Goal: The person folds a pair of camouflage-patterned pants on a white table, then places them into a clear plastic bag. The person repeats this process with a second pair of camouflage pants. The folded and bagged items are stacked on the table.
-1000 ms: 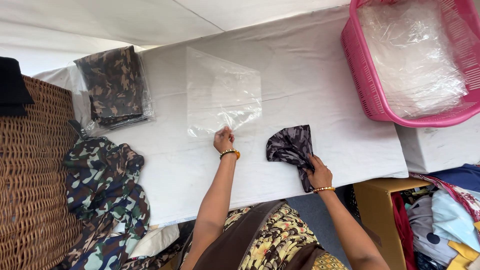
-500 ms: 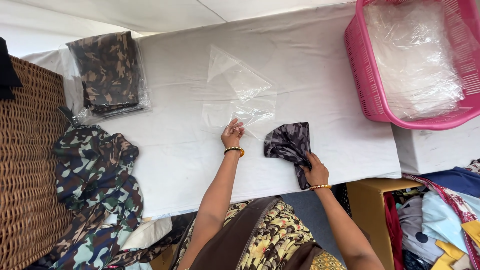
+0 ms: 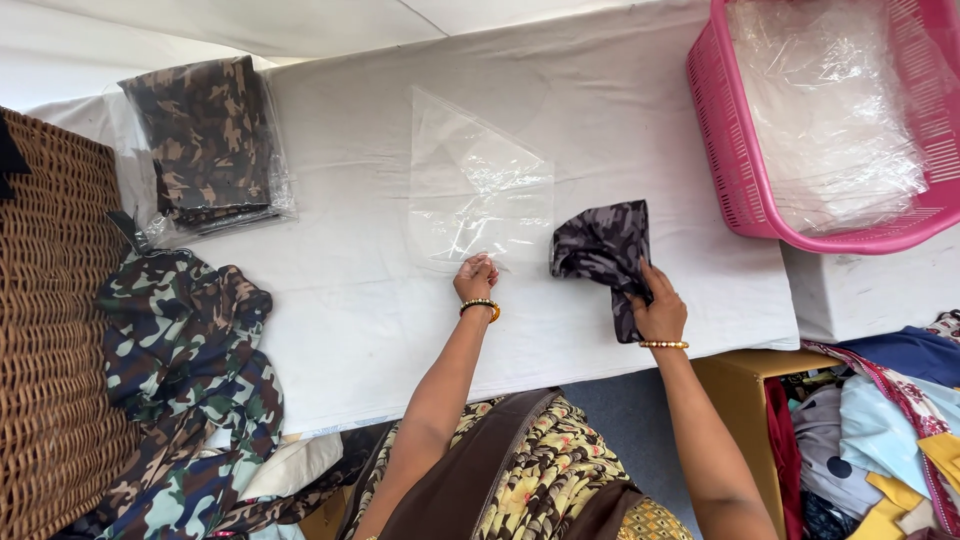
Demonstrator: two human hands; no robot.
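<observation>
My left hand (image 3: 476, 279) pinches the near edge of a clear plastic bag (image 3: 478, 190) that lies partly lifted on the white table (image 3: 350, 320). Just to its right, my right hand (image 3: 655, 305) grips a folded dark camouflage cloth (image 3: 600, 245) resting on the table. The cloth sits beside the bag's right edge, touching or nearly touching it.
A pink basket (image 3: 745, 215) filled with clear plastic bags stands at the far right. A bagged camouflage cloth (image 3: 205, 145) lies at the far left of the table. A wicker basket (image 3: 50, 340) and loose camouflage garments (image 3: 175, 380) are at the left; a heap of colourful clothes (image 3: 880, 430) is at the lower right.
The clear bag has been flapped and shifted right, now lying closer to the folded cloth. My left hand still holds its edge; my right hand stays on the cloth.
</observation>
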